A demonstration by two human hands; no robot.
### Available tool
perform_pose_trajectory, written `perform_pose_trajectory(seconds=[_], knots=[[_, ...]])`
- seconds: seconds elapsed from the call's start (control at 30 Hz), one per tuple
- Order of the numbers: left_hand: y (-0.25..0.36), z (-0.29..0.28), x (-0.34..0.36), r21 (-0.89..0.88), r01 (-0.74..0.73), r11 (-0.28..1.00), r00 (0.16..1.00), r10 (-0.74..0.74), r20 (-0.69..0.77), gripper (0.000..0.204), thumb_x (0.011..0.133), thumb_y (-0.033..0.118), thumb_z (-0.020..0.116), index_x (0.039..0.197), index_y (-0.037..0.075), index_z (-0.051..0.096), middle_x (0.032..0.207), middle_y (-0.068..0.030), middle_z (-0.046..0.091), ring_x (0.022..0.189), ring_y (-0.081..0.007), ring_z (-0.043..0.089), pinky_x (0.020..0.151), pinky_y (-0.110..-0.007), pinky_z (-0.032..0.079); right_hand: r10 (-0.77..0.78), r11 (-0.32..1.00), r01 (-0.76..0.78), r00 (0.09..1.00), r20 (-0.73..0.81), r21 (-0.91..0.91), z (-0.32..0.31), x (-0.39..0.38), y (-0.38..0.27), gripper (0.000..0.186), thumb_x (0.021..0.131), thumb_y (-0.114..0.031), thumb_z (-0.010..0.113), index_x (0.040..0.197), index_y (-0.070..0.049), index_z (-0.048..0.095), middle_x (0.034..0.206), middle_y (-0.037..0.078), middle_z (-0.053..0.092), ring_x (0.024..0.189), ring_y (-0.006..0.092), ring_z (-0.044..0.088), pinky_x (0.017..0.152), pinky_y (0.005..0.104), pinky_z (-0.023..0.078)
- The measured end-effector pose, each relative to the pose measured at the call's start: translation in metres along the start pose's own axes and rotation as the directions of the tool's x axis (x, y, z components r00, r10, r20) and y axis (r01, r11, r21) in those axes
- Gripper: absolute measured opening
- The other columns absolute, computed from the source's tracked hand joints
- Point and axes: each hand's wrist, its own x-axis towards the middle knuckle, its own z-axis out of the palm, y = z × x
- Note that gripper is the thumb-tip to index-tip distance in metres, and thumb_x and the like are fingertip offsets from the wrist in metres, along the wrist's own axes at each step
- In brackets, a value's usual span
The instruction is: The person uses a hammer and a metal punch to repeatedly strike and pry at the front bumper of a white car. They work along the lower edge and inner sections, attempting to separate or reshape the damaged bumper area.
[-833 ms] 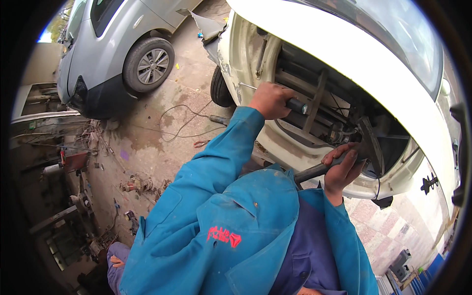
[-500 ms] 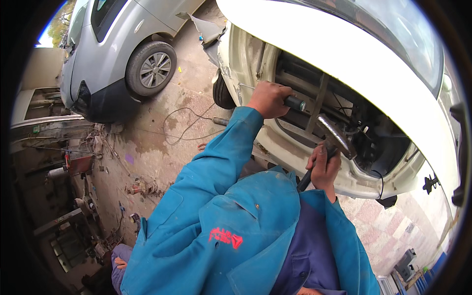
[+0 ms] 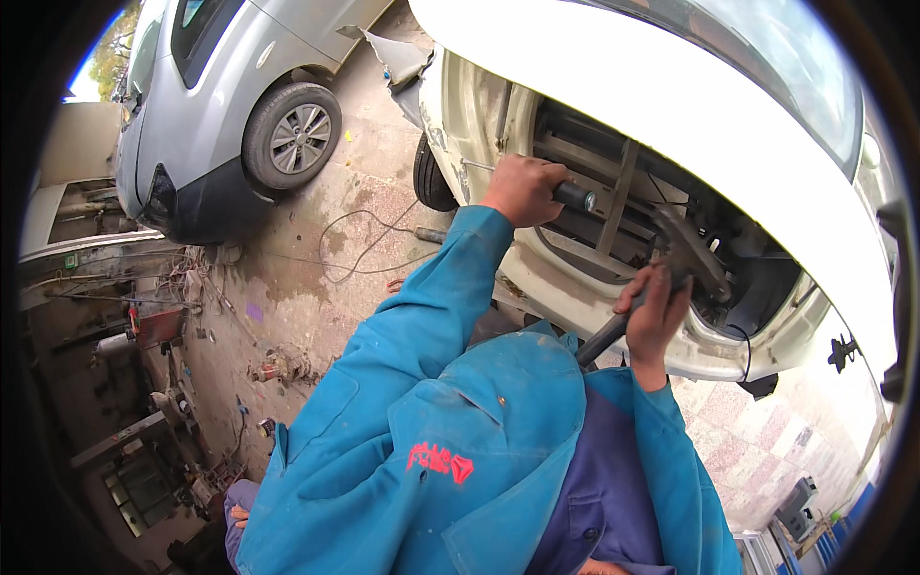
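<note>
My left hand (image 3: 525, 190) is closed round a screwdriver (image 3: 575, 197) with a dark, thick handle and a shiny metal end facing right. A thin metal shaft shows on the other side of the fist, reaching to the pale body edge beside the open front of a white car (image 3: 575, 264). My right hand (image 3: 655, 311) grips a hammer (image 3: 692, 254) by its dark handle. The hammer head is blurred by motion and stands apart from the screwdriver's end, to its right. My right fingers are partly smeared.
Left stands a silver car (image 3: 220, 125) with its wheel (image 3: 292, 136) near. A cable (image 3: 331, 251) loops over the stained floor (image 3: 287, 278). Parts and tools clutter the lower left, beside another person's purple sleeve (image 3: 241, 500). A grey device (image 3: 795, 510) stands lower right.
The hammer in my right hand has swung to the right, away from the screwdriver's end. My left hand and the screwdriver have stayed nearly in place.
</note>
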Motion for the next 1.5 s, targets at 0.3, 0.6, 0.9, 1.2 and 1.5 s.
perform_pose_trajectory(seconds=[0.3,0.6,0.9,1.2,1.5], knots=[[-0.027,-0.012,-0.021,0.067,0.168,0.983,0.980,-0.160,-0.121,0.011,0.076,0.020,0.083,0.086,0.017,0.078,0.077,-0.0108,0.077,0.073,-0.0351,0.077,0.069,-0.049,0.061,0.102,0.910,0.036,0.947,0.306,-0.412,0.024,0.000,0.031,0.035,0.117,-0.033,0.059,0.103,-0.001,0.060,0.060,0.002,0.054,0.051,0.0136,0.056,0.049,0.0311,0.047],[0.017,-0.002,-0.042,0.034,-0.130,0.991,0.983,0.134,-0.129,0.020,0.071,0.020,0.083,0.087,0.018,0.071,0.080,-0.0037,0.071,0.076,-0.0287,0.075,0.064,-0.045,0.059,0.118,0.977,-0.075,0.971,0.207,-0.201,0.000,0.007,0.020,0.027,0.118,-0.026,0.057,0.111,0.000,0.055,0.070,0.004,0.057,0.050,0.0103,0.055,0.048,0.0280,0.046],[0.025,0.016,-0.018,0.017,-0.055,0.998,0.992,0.057,-0.109,0.017,0.072,0.020,0.082,0.083,0.018,0.070,0.077,-0.0039,0.071,0.077,-0.0315,0.075,0.063,-0.047,0.058,0.186,0.968,-0.154,0.970,0.158,-0.197,-0.017,-0.006,0.017,0.027,0.119,-0.026,0.054,0.111,-0.001,0.055,0.075,0.005,0.057,0.051,0.0108,0.055,0.049,0.0274,0.047],[0.024,0.021,0.002,0.025,-0.011,1.000,0.928,0.020,-0.371,0.013,0.077,0.014,0.084,0.082,0.020,0.073,0.071,-0.0035,0.069,0.066,-0.0297,0.071,0.057,-0.045,0.055,0.147,0.975,-0.110,0.970,0.193,-0.192,-0.023,0.011,0.008,0.028,0.119,-0.026,0.051,0.114,0.001,0.055,0.076,0.006,0.057,0.051,0.0120,0.055,0.050,0.0286,0.046],[0.019,0.022,0.011,0.063,0.045,0.997,0.946,-0.022,-0.324,0.013,0.074,0.019,0.083,0.084,0.020,0.074,0.073,-0.0033,0.070,0.071,-0.0295,0.073,0.059,-0.046,0.056,0.165,0.978,-0.135,0.967,0.195,-0.158,-0.015,0.032,0.002,0.028,0.119,-0.026,0.051,0.118,0.002,0.056,0.076,0.007,0.057,0.052,0.0141,0.056,0.050,0.0299,0.047]])
